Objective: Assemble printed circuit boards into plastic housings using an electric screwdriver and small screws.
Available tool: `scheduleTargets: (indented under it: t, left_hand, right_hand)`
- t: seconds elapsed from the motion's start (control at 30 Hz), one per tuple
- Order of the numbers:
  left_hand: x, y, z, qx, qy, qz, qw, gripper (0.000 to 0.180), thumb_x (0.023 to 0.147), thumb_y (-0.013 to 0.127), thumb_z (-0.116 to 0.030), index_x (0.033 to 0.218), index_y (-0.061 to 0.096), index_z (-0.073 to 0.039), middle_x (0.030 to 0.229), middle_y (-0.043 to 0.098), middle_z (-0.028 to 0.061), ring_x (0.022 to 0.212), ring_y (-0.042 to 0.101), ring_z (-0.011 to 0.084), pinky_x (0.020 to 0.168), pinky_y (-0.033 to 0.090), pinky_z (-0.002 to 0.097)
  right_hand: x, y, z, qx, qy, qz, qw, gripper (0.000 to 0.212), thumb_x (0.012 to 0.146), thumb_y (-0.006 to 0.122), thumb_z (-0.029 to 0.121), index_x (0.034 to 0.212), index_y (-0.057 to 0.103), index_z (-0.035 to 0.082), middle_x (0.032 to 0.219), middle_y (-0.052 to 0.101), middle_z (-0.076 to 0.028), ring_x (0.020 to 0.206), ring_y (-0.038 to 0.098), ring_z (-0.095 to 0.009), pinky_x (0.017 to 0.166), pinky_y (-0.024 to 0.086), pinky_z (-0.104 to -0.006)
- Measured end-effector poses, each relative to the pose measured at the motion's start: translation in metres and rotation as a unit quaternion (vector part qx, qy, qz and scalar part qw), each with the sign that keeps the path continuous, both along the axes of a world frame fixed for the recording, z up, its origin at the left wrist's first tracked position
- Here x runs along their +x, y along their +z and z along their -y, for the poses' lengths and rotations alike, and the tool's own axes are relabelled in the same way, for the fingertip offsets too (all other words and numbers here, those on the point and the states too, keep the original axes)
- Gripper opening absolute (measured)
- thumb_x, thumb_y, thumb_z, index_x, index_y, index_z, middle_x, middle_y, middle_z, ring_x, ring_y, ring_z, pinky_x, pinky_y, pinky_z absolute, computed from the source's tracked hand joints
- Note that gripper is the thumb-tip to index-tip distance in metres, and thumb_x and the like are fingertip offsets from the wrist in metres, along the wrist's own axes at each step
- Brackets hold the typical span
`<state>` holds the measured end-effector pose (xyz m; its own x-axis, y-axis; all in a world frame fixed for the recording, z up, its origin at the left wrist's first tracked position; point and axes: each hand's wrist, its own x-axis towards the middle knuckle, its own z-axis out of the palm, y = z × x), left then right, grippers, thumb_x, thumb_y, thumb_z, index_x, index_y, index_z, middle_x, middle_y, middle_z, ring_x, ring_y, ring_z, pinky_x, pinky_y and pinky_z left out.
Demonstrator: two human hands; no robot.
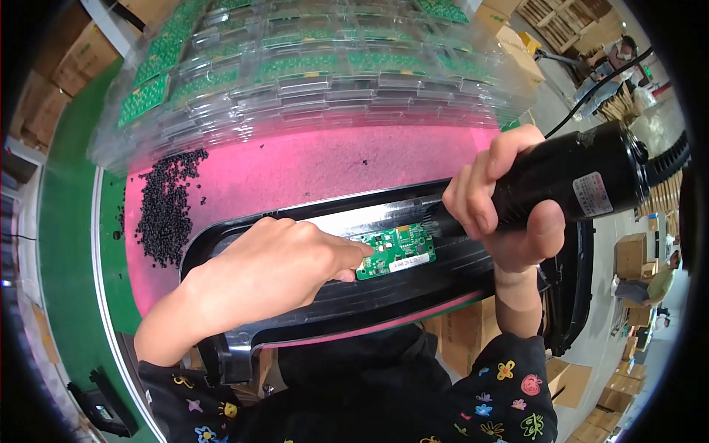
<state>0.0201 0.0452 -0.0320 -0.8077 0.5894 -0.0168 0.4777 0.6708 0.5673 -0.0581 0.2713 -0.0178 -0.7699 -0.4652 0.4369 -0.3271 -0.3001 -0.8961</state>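
Observation:
My right hand (pixel 487 210) is wrapped round a thick black electric screwdriver (pixel 591 173) with a pale label on its side and a cable at its right end. The tool lies nearly level, its narrow end pointing left at the right edge of a green circuit board (pixel 395 249); the exact tip is hard to make out. At the board's left end, the fingers of my left hand (pixel 281 262) are closed on its edge. Under the board is a long black plastic housing (pixel 325 314) with rounded ends and a raised rim.
A heap of small black screws or pellets (pixel 166 207) lies on the pink mat (pixel 295 166) at left. Stacked clear trays (pixel 310 96) of green boards line the far side. Cardboard boxes (pixel 469 332) stand below the table. Other people (pixel 620 59) are at far right.

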Motion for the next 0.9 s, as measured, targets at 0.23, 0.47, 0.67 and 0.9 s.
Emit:
scheduleTargets:
  t: [0.23,0.47,0.67,0.9]
  left_hand:
    - [-0.003,0.004,0.001,-0.039,-0.026,0.028,0.999,0.019,0.091,0.061,-0.018,0.106,0.066,-0.007,0.093,0.07,0.0103,0.074,0.065,0.0338,0.057,0.05,0.0437]
    - [-0.004,0.003,-0.003,0.023,-0.048,-0.007,0.999,0.017,0.098,0.053,-0.02,0.097,0.056,-0.004,0.084,0.062,0.0128,0.075,0.062,0.0374,0.061,0.049,0.0471]
    - [-0.007,0.001,0.0,0.075,0.017,-0.093,0.993,0.02,0.095,0.058,-0.019,0.086,0.056,-0.001,0.075,0.06,0.0143,0.071,0.061,0.038,0.06,0.049,0.0463]
    - [-0.008,0.001,0.003,0.147,0.053,-0.131,0.979,0.013,0.089,0.066,-0.013,0.092,0.063,0.0,0.077,0.066,0.017,0.069,0.066,0.0351,0.059,0.053,0.0414]
  right_hand:
    - [0.003,0.009,-0.001,-0.082,0.018,0.063,0.994,0.055,0.091,0.051,0.06,0.102,0.047,0.007,0.056,0.044,0.003,0.041,0.039,-0.009,0.046,0.034,-0.0262]
    - [-0.025,0.014,0.043,-0.116,-0.073,0.012,0.99,0.034,0.096,0.054,0.04,0.103,0.053,0.007,0.064,0.048,-0.002,0.053,0.046,-0.014,0.062,0.042,-0.033]
    - [-0.032,-0.002,0.052,-0.173,-0.085,0.076,0.978,0.03,0.096,0.051,0.04,0.095,0.054,0.01,0.06,0.047,-0.002,0.05,0.042,-0.014,0.057,0.039,-0.0326]
    - [0.025,0.057,0.012,-0.296,0.095,-0.012,0.95,0.041,0.092,0.056,0.047,0.1,0.046,0.008,0.063,0.045,0.003,0.049,0.042,-0.006,0.056,0.038,-0.0252]
